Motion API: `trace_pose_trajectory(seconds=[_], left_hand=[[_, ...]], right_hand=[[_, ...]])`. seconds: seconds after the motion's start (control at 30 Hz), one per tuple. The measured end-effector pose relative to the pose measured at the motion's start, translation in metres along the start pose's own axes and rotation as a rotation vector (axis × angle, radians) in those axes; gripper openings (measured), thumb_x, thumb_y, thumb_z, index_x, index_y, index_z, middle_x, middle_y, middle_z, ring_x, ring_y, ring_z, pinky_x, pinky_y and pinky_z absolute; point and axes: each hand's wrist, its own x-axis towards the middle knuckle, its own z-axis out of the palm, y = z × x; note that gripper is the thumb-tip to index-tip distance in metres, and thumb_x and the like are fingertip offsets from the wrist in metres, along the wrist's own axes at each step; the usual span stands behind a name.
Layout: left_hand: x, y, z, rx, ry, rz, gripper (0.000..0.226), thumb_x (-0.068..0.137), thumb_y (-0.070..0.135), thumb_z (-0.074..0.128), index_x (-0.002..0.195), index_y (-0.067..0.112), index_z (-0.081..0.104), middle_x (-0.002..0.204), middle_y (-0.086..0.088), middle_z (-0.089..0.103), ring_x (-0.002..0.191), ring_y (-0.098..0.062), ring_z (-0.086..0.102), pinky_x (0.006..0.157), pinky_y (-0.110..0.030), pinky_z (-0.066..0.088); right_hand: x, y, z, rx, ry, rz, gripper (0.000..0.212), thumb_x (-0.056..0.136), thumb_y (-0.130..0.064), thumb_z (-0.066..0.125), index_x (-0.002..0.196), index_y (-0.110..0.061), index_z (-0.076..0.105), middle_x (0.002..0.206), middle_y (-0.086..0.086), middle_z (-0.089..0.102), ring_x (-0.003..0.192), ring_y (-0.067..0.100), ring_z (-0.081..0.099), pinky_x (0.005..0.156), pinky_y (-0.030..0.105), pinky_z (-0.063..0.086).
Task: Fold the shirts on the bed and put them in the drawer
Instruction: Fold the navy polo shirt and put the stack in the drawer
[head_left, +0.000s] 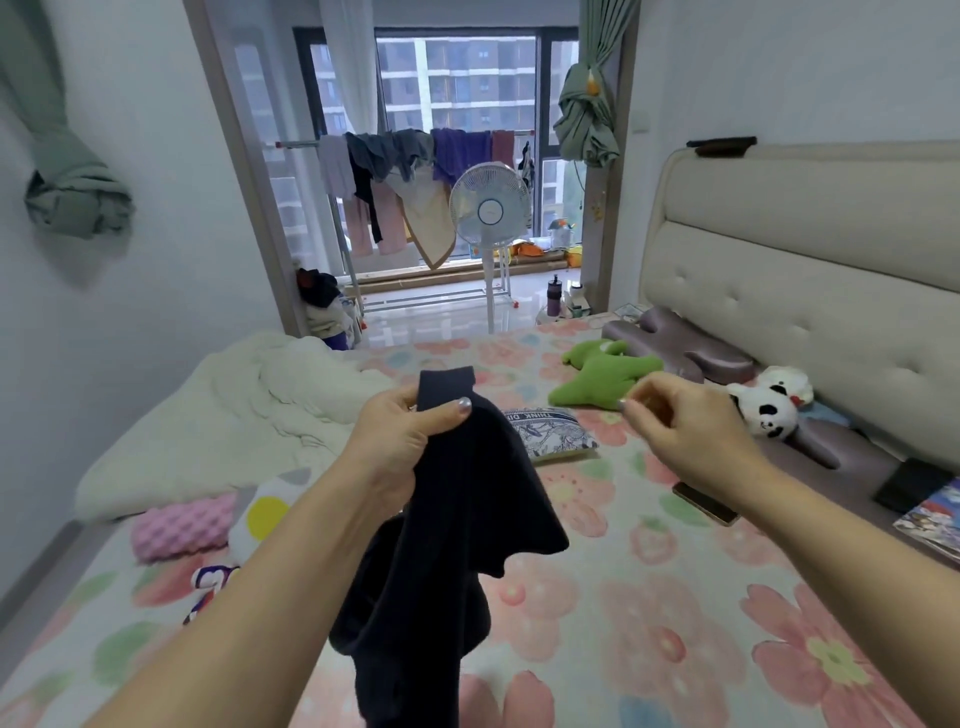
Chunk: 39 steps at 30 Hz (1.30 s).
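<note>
1. We observe the left hand (400, 431) raised over the bed (649, 597). Its fingers and thumb are curled round a bunched edge of a dark navy shirt (462, 519).
2. The shirt hangs from that grip in loose folds, with a short band of fabric standing up above the thumb. Its lower part runs down to the bottom edge of the view. We cannot tell whether it touches the floral sheet.
3. The right hand (680, 421) is held up apart from the shirt, to the right of it. Its fingers are curled in, thumb tip close to the forefinger. We see nothing held in it.
4. On the bed beyond the hands: a white quilt (249, 415) heaped at left, and a patterned pouch (550, 431) just behind the shirt. A green plush toy (602, 379) and a panda plush (769, 410) lie near the headboard.
5. A phone (706, 503) lies flat on the sheet below the right forearm. A pink bumpy cushion (182, 525) lies at the left edge.
</note>
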Motion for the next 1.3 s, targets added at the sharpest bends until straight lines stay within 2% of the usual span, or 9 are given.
trace_pose_trajectory(seconds=[0.1,0.23,0.4,0.67,0.83,0.93,1.07,1.17,1.3], left_hand=[[-0.003,-0.007,0.011,-0.018,-0.029,-0.005,0.025,0.078,-0.005,0.062,0.103,-0.001,0.063,0.084,-0.015,0.066,0.07,-0.021,0.064,0.061,-0.024,0.055],[-0.008,-0.011,0.018,-0.023,-0.094,0.02,0.029,0.08,-0.006,0.06,0.109,-0.005,0.06,0.092,-0.02,0.066,0.075,-0.024,0.065,0.064,-0.026,0.056],[-0.015,-0.018,0.013,-0.025,-0.146,0.034,0.03,0.076,-0.002,0.064,0.105,0.001,0.064,0.095,-0.015,0.067,0.083,-0.022,0.066,0.075,-0.03,0.056],[-0.034,-0.05,0.014,0.147,-0.236,0.005,0.049,0.068,-0.004,0.072,0.111,0.016,0.06,0.097,-0.004,0.071,0.09,-0.017,0.067,0.079,-0.029,0.056],[-0.058,-0.109,-0.01,0.637,-0.122,-0.078,0.007,0.085,0.01,0.054,0.086,0.011,0.06,0.077,0.001,0.062,0.069,-0.008,0.056,0.067,-0.027,0.047],[-0.059,-0.117,-0.045,0.86,-0.053,-0.018,0.015,0.09,0.014,0.047,0.076,0.018,0.05,0.066,0.007,0.052,0.061,-0.008,0.047,0.061,-0.026,0.04],[-0.052,-0.108,-0.068,1.18,-0.025,0.141,0.018,0.097,0.02,0.039,0.084,0.012,0.049,0.083,-0.013,0.062,0.082,-0.03,0.055,0.075,-0.041,0.041],[-0.043,-0.088,-0.079,1.136,0.13,0.196,0.027,0.096,0.025,0.044,0.07,0.016,0.043,0.071,-0.011,0.06,0.073,-0.029,0.054,0.066,-0.037,0.04],[-0.038,-0.054,-0.105,1.029,-0.064,-0.029,0.03,0.071,0.026,0.078,0.049,0.024,0.057,0.044,0.012,0.05,0.045,0.0,0.047,0.045,-0.015,0.033]], right_hand=[[-0.003,-0.042,0.016,0.137,-0.084,-0.15,0.013,0.078,-0.025,0.071,0.085,-0.015,0.067,0.073,-0.009,0.056,0.071,0.012,0.053,0.065,0.017,0.033],[-0.003,-0.072,0.041,0.187,-0.191,-0.173,0.029,0.081,-0.032,0.067,0.104,-0.015,0.063,0.094,-0.003,0.062,0.088,0.014,0.055,0.068,0.018,0.031],[0.001,-0.076,0.044,0.16,-0.16,-0.156,0.013,0.089,-0.018,0.058,0.091,-0.007,0.064,0.086,0.012,0.067,0.085,0.029,0.058,0.066,0.029,0.031],[0.013,-0.073,0.043,0.225,-0.139,-0.035,0.013,0.094,-0.013,0.048,0.081,-0.014,0.048,0.08,0.004,0.054,0.08,0.025,0.049,0.061,0.029,0.022],[0.029,-0.058,0.021,0.081,-0.021,-0.098,0.014,0.093,-0.014,0.05,0.093,-0.004,0.06,0.095,0.016,0.065,0.094,0.033,0.055,0.065,0.027,0.025],[0.034,-0.039,0.008,-0.018,-0.022,-0.13,0.014,0.092,-0.012,0.051,0.094,-0.003,0.061,0.098,0.02,0.066,0.096,0.038,0.056,0.079,0.039,0.039],[0.03,-0.024,0.006,-0.057,0.01,-0.187,0.012,0.091,-0.009,0.052,0.092,0.001,0.06,0.091,0.023,0.066,0.089,0.041,0.058,0.075,0.043,0.042],[0.026,-0.016,0.005,-0.068,0.062,-0.226,0.008,0.089,-0.004,0.054,0.089,0.0,0.06,0.084,0.021,0.065,0.08,0.04,0.059,0.066,0.035,0.035],[0.022,-0.004,0.001,-0.115,0.034,-0.283,0.006,0.087,0.0,0.055,0.088,0.004,0.06,0.08,0.024,0.066,0.077,0.043,0.061,0.065,0.038,0.038]])
